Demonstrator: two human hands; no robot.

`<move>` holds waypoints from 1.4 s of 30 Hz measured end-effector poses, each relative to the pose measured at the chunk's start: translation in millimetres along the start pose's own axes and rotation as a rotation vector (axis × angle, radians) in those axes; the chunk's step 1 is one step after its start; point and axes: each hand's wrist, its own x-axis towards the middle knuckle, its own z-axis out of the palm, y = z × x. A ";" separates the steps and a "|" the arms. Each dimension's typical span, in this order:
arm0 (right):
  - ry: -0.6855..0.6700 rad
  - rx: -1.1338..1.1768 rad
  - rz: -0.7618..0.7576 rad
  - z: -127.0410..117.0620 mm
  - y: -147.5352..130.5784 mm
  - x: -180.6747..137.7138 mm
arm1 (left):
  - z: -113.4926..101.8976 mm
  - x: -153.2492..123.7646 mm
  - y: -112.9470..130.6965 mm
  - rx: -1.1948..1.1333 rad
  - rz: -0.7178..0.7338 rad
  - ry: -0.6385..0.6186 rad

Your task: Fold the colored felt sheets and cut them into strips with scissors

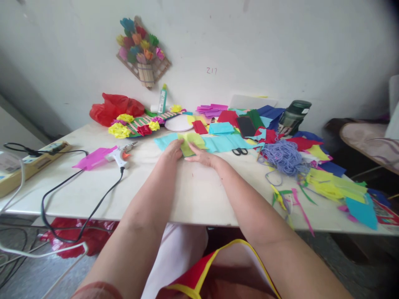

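Observation:
A yellow-green piece of crepe paper (195,140) lies folded on a long light-blue crepe paper strip (222,143) near the table's middle. My left hand (173,150) is at its left side, with fingers bent together on the paper's edge. My right hand (203,157) rests on its right part, index finger and thumb spread apart and laid along the sheet. Both hands touch the yellow-green paper, and the undersides of the fingers are hidden. Black-handled scissors (240,151) lie to the right of my right hand.
At left are a glue gun (118,157) on pink paper, its cord, and a power strip (34,166). Behind stand a flower-decorated piece (140,126) and a glue tube (162,99). At right are purple yarn (285,157), a phone (246,126), a dark bottle (294,117) and paper scraps.

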 end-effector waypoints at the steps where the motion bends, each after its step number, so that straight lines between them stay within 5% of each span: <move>1: 0.036 0.014 -0.010 -0.9 0.3 0.4 | -0.5 0.2 -0.1 0.002 0.012 -0.004; 8: 0.415 0.030 0.102 -13.5 10.7 8.4 | -0.3 -5.7 0.7 0.023 0.064 -0.046; 13: 0.553 -0.051 0.249 -23.3 24.8 10.6 | 2.4 -11.3 2.0 0.057 0.073 -0.049; 42: 0.586 -0.185 0.285 -23.6 46.0 12.3 | 1.1 -8.4 -0.6 0.060 0.060 -0.087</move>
